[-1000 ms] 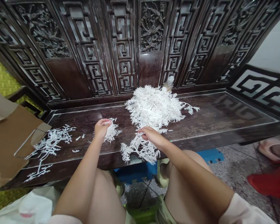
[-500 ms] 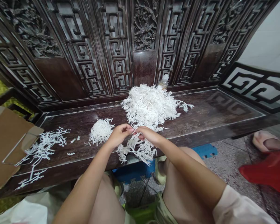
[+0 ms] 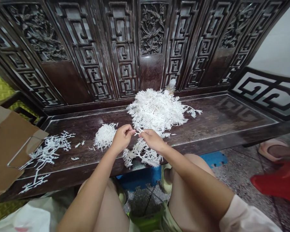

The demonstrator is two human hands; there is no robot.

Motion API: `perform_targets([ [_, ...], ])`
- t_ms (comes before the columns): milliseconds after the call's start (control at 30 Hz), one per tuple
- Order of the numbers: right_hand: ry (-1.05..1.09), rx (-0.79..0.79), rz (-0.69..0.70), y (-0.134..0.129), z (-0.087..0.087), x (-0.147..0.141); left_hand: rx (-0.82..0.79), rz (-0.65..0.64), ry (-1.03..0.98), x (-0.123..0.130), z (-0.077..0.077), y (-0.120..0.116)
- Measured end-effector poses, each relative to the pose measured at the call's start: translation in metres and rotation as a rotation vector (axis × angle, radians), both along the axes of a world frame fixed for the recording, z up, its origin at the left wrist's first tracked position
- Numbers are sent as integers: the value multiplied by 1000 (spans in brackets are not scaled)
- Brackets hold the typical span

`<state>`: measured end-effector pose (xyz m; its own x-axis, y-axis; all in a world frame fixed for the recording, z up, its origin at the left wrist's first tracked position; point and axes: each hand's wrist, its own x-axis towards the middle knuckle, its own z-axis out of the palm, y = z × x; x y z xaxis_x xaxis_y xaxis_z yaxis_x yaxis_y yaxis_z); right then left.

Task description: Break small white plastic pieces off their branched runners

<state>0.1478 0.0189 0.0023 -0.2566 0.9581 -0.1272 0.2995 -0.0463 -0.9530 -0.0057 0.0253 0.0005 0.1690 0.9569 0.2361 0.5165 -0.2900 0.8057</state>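
The left hand (image 3: 122, 139) and right hand (image 3: 153, 141) work close together just above the front edge of a dark carved-wood bench (image 3: 222, 112), with only a narrow gap between them. Both grips are narrow pinches, the fingertips nearly meeting on a thin white sprig (image 3: 137, 132); the fingers partly hide it, so how much each hand holds is hard to tell. Just beyond the fingers sits a large, loose heap of white branching plastic sprigs (image 3: 157, 111), spiky and feathery. A smaller, denser clump (image 3: 104, 136) lies beside the left hand, and a tangled spray (image 3: 141, 154) sits under the right, overhanging the bench edge. Further left, flat sprigs (image 3: 47, 151) lie scattered near a brown cardboard sheet (image 3: 7, 141). Polished wood stretches right of the heap.
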Motion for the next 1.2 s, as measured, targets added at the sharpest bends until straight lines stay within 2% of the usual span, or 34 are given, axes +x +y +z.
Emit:
perform_targets([
  [200,57,18,-95,-4,-2,-8,-86,-7,-99,12,-5,6],
  [267,91,1,-147,-5,-1,-6,-66,55,-89,5,-5,12],
  [333,130,-2,-217,-4,4,4,-19,242,-78,-20,-9,20],
  [367,154,9,-269,-2,8,12,12,414,-86,-39,-13,23],
  [433,180,45,-350,4,15,29,57,682,-147,-84,-27,26],
  [467,174,37,-343,9,17,36,44,746,-162,-106,-36,26],
  [533,159,-49,-231,18,17,44,-92,748,-47,-139,-58,24],
  [567,162,-105,-153,22,15,43,-187,695,-16,-148,-68,23],
  [633,200,-210,9,27,8,37,-265,635,37,-152,-83,23],
  [700,257,-272,141,30,0,27,-262,587,113,-143,-89,27],
  [767,281,-292,217,29,-6,19,-227,542,211,-128,-85,32],
  [867,243,-290,247,26,-8,15,-138,575,290,-100,-65,34],
  [933,208,-290,263,24,-5,14,-78,578,214,-75,-46,30],
  [967,195,-289,262,24,-3,14,-69,506,112,-61,-36,27],
  [1033,185,-292,254,23,1,13,-139,196,-65,-32,-17,16],
  [1100,200,-307,244,22,4,13,-213,-24,-105,-6,-2,6],
  [1200,235,-328,247,21,5,14,-226,-94,-49,15,6,-6],
])
